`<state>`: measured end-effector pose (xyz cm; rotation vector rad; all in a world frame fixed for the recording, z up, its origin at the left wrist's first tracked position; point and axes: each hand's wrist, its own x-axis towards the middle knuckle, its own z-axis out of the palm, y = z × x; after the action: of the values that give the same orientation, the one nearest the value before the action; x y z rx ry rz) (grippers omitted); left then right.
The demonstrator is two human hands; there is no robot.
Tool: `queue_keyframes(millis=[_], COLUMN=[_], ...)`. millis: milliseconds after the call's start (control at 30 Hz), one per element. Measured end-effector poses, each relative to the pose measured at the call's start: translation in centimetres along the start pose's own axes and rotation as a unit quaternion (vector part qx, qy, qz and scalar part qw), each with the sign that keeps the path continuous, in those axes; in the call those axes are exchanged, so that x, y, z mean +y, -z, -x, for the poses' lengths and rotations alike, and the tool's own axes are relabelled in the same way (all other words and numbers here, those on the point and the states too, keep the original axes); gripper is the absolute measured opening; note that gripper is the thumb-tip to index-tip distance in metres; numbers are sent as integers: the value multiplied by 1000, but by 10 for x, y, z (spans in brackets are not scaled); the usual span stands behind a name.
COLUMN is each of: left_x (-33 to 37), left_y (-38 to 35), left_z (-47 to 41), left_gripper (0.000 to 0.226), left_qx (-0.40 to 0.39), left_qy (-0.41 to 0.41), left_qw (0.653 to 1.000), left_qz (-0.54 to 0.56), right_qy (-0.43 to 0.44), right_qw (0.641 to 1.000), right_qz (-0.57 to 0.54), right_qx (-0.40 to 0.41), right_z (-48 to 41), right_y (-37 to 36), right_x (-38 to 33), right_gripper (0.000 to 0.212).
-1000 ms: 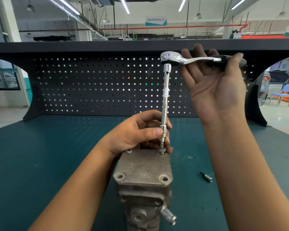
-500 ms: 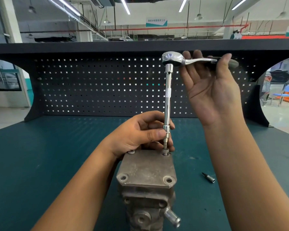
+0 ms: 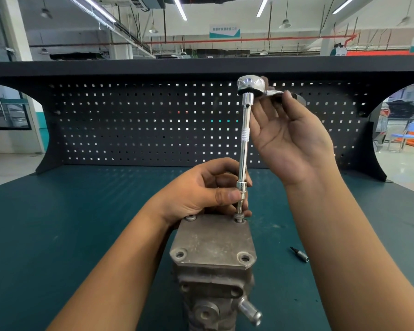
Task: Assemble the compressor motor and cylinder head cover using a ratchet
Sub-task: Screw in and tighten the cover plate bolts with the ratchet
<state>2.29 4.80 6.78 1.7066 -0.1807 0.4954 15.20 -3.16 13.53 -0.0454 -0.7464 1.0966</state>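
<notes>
Teal table [image 3: 58, 235], black pegboard [image 3: 129, 120] behind | compressor [image 3: 213, 295] at the table's near edge, middle, cylinder head cover [image 3: 213, 242] on top | ratchet [image 3: 251, 86] with extension bar [image 3: 244, 151] upright on bolt [image 3: 238, 216] at cover's far right corner | left hand [image 3: 201, 194] pinches bar's lower end | right hand [image 3: 289, 139] grips ratchet handle | loose bit [image 3: 299, 254] lies right of compressor
</notes>
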Motion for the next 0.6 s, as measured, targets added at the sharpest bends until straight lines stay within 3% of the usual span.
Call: queue_keyframes(millis=[133, 267, 400, 500, 600], left_x=[0, 1, 12, 23, 31], left_y=[0, -3, -9, -14, -19], left_z=[2, 3, 4, 4, 7], left_gripper=[25, 28, 37, 17, 21], left_qx=[2, 16, 18, 41, 63], left_qy=[4, 18, 58, 86, 112], left_qw=[1000, 999, 996, 986, 973], left_qz=[-4, -26, -64, -134, -194], right_qy=[-9, 19, 78, 116, 169], right_qw=[1000, 998, 991, 985, 968], right_qz=[19, 58, 105, 124, 185], right_qx=[-4, -8, -26, -16, 10], right_z=[1, 2, 1, 2, 4], right_y=[-2, 1, 2, 4, 5], right_x=[3, 4, 6, 7, 9], right_gripper=[31, 32, 19, 14, 12])
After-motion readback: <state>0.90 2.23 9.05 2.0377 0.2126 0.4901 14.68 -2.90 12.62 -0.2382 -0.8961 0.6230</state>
